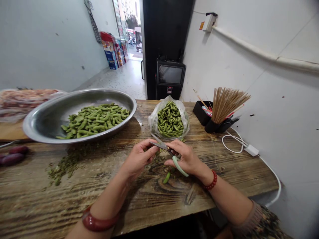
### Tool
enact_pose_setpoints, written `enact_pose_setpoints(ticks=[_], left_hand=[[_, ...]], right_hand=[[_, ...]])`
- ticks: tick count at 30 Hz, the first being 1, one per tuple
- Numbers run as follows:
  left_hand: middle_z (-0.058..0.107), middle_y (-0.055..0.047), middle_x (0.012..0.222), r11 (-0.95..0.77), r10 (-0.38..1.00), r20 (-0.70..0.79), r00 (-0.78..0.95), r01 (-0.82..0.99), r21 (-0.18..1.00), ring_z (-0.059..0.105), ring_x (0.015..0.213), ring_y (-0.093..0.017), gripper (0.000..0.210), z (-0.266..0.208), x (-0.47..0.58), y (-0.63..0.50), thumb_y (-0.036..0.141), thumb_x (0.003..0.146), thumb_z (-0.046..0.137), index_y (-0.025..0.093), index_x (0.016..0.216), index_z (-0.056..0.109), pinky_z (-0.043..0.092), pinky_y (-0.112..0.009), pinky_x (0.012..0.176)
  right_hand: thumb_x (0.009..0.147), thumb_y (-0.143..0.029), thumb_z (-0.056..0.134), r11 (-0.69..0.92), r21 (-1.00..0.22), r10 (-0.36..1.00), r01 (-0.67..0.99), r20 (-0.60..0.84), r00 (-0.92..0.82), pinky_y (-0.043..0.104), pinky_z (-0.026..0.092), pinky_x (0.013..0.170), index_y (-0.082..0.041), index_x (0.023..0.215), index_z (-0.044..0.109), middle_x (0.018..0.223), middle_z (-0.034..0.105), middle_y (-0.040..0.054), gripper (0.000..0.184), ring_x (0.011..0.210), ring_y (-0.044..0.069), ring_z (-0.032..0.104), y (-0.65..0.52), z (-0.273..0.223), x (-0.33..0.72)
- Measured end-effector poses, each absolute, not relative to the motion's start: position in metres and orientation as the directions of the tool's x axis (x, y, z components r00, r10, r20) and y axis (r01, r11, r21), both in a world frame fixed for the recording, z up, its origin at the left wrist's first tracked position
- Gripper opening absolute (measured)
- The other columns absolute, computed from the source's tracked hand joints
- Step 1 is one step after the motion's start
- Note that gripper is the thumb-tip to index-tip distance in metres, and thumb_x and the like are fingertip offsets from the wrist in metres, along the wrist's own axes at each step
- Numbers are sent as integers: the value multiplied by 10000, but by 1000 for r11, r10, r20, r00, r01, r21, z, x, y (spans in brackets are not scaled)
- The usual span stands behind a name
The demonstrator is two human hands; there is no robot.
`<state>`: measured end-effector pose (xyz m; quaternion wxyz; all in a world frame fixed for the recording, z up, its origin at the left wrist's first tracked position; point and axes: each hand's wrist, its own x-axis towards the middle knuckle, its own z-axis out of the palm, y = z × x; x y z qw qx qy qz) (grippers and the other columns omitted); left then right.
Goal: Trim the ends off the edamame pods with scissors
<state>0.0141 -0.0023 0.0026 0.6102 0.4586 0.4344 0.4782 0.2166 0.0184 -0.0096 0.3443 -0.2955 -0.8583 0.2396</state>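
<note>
My right hand is wrapped round scissors with pale green handles, their blades apart and pointing left. Close to the blade tips, my left hand is closed in a pinch on an edamame pod, of which only a bit of green shows between the fingers. Just beyond both hands, a clear plastic bag holds many edamame pods. One loose pod lies on the wooden table below the scissors. A wide metal basin at the left contains more pods.
Green trimmings are scattered before the basin. Purple-red oblong items and bagged pale pink food lie far left. A black holder with wooden skewers stands right, near a white cable and the wall.
</note>
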Motion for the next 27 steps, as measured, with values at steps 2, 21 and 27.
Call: enact_pose_setpoints(ticks=[2, 21, 27], left_hand=[[513, 28, 643, 101, 983, -72, 167, -177, 979, 340, 458, -36, 261, 1, 14, -2, 377, 732, 718, 158, 849, 641, 231, -166, 410], [488, 38, 608, 74, 987, -53, 155, -133, 988, 354, 460, -51, 220, 9, 14, -5, 355, 730, 712, 158, 797, 640, 237, -183, 418], [480, 35, 587, 57, 989, -48, 140, -60, 997, 361, 474, -56, 222, 9, 14, -4, 346, 733, 702, 141, 794, 645, 255, -182, 433]], right_hand=[[752, -336, 746, 716, -613, 667, 335, 456, -589, 287, 479, 690, -200, 1251, 543, 958, 575, 56, 555, 775, 156, 536, 18, -10, 216], [783, -386, 711, 718, -626, 648, 304, 442, -621, 266, 446, 665, -178, 1200, 582, 838, 537, 25, 483, 735, 148, 491, 18, -11, 218], [803, -377, 693, 722, -621, 642, 306, 434, -633, 265, 454, 681, -163, 1128, 615, 804, 551, 19, 397, 734, 148, 513, 19, -10, 218]])
